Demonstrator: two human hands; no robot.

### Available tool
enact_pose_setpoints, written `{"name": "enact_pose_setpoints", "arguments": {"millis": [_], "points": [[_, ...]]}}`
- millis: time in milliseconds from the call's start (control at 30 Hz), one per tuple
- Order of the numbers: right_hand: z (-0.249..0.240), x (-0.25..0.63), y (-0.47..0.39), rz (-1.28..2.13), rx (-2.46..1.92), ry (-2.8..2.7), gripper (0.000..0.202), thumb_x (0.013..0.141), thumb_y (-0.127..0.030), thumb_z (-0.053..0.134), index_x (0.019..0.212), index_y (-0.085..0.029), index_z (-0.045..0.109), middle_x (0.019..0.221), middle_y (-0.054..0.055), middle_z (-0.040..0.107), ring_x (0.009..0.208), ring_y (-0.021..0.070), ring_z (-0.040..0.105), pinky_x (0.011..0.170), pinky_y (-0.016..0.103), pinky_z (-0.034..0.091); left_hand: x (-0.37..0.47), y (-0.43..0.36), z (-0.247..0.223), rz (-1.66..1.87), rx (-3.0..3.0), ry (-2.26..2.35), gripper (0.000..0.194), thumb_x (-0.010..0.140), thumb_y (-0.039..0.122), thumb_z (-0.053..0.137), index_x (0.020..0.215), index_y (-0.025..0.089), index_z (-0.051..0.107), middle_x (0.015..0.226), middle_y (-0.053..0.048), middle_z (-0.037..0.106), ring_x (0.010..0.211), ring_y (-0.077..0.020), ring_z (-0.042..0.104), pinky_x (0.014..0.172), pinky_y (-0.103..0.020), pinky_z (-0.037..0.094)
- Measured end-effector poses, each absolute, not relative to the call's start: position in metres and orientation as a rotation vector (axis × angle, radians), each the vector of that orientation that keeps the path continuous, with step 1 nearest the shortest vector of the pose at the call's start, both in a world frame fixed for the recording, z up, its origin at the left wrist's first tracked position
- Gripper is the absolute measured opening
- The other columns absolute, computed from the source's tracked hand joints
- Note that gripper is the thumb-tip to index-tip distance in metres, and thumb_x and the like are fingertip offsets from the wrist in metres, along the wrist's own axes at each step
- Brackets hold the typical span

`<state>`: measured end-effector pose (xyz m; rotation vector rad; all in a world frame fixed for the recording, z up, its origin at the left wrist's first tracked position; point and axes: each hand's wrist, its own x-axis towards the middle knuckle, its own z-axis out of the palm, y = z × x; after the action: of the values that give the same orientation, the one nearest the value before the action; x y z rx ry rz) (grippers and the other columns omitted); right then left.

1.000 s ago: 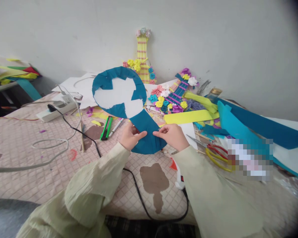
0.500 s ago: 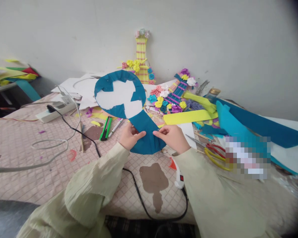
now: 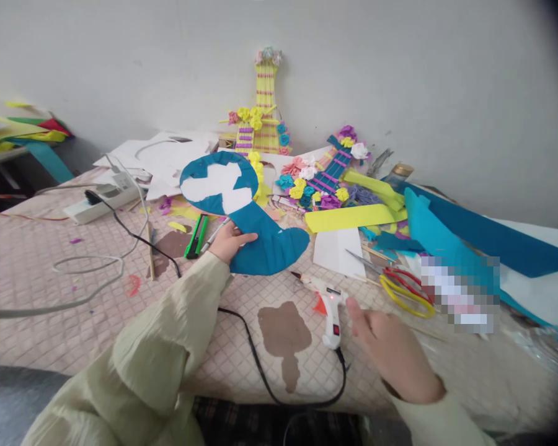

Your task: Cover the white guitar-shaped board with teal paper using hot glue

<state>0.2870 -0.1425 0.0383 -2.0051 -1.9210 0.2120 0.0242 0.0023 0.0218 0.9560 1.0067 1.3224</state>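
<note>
My left hand [image 3: 232, 243] pinches the edge of a white card cutout partly covered in dark blue crepe paper [image 3: 270, 248]. The cutout has a round end on the left, where white card shows between the blue pieces, and a wide blue end on the right. My right hand [image 3: 393, 350] is off the cutout, beside a white hot glue gun [image 3: 333, 316] that lies on the table with its nozzle toward the cutout. My right thumb tip is close to the gun's back end; whether it touches is unclear. The other right fingers are mostly hidden and blurred.
A green cutter [image 3: 196, 237] and a pen lie left of the cutout. A power strip [image 3: 103, 201] and cables spread farther left. Scissors [image 3: 407, 291] and blue crepe sheets [image 3: 506, 229] lie right. Flower-decorated paper models [image 3: 266, 105] stand behind. The gun's black cord [image 3: 260, 371] loops in front.
My right hand has let go of the cutout and moved right and nearer to me, beside the glue gun. The cutout has tilted flatter and lower, still in my left hand.
</note>
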Motion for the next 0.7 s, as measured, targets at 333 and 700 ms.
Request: {"name": "enact_pose_setpoints", "arguments": {"millis": [333,700], "points": [[0.017,0.291,-0.154,0.720,-1.890,-1.915,0.045,0.077,-0.045,0.050,0.039,-0.021,0.043,0.037,-0.001,0.047,0.038,0.0128,0.045,0.041,0.026,0.030,0.006,0.016,0.013,1.127,1.073,1.073,0.049,0.044,0.026,0.081,0.088,0.014,0.063,0.076,-0.007,0.071,0.085,-0.0277,0.065,0.083,-0.046,0.048],[0.006,0.308,-0.191,1.119,-1.303,-0.781,0.019,0.067,-0.038,0.066,0.065,-0.021,0.057,0.052,0.000,0.053,0.046,0.0129,0.044,0.040,0.025,0.034,0.021,0.015,0.001,0.724,1.384,1.101,0.042,0.036,0.022,0.082,0.075,0.017,0.067,0.063,-0.003,0.068,0.066,-0.0240,0.065,0.067,-0.038,0.051]]}}
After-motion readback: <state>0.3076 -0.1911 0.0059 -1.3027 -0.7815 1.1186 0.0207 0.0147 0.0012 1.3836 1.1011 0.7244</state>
